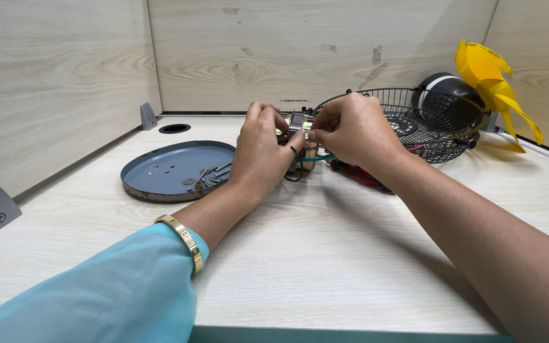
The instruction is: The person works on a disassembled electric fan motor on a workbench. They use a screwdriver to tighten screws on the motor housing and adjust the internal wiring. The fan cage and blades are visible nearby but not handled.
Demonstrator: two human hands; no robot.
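Hands are meeting over the middle of the pale wooden table (325, 254), and I am watching both of them working on a small motor part (298, 125) with copper windings and trailing green and black wires. My left hand (263, 152) is curling around its left side, fingers pinching it; my right hand (352, 130) is gripping its right side, fingertips pressed tight on the metal. Just left of them a grey round dish (154, 166) is holding loose screws (210, 176) and washers. Behind my right hand a black wire fan guard (436, 114) is lying near a yellow fan blade (494, 86).
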